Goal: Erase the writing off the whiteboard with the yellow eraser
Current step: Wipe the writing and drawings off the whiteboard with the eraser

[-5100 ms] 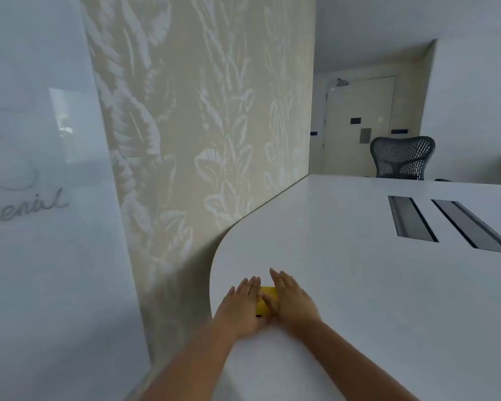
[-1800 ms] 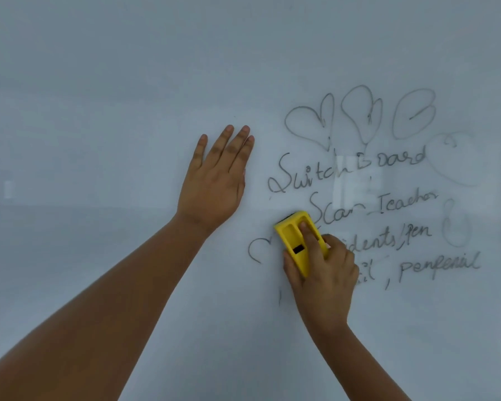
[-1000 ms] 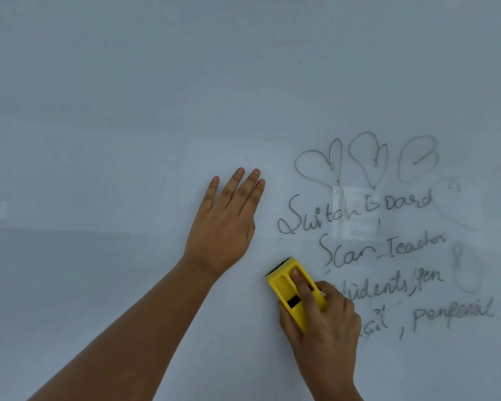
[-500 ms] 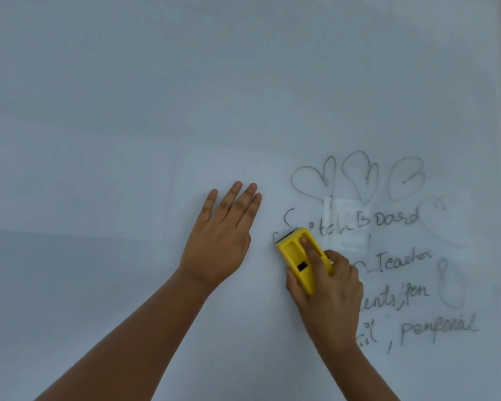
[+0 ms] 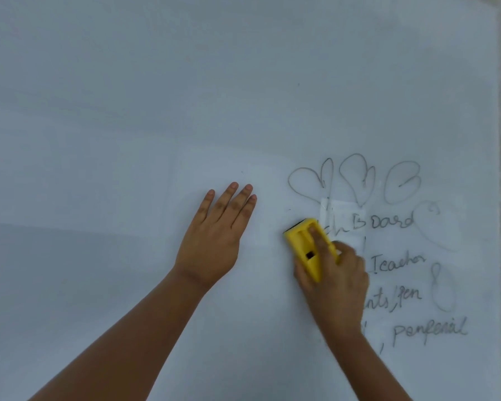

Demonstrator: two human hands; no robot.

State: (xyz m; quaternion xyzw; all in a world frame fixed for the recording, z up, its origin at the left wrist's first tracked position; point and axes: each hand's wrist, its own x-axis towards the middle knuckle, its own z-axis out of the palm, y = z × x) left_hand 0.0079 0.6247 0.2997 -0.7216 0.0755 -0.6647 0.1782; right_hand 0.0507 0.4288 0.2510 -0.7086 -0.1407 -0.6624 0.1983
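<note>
Right hand: right hand (image 5: 334, 273) clamped around the eraser (image 5: 306, 248), pressing it on the whiteboard (image 5: 128, 111).
Left hand: left hand (image 5: 217, 235) flat, fingers together, braced left of it.
Eraser: long axis tilted up-left, at the writing's left edge.
Writing: writing (image 5: 391, 222) lies right and above.
Hidden: hand covers some words' left ends.

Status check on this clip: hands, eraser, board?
Left hand flat on whiteboard, empty. Right hand pressing yellow eraser at start of top word. Most writing remains. Nothing in the way.
</note>
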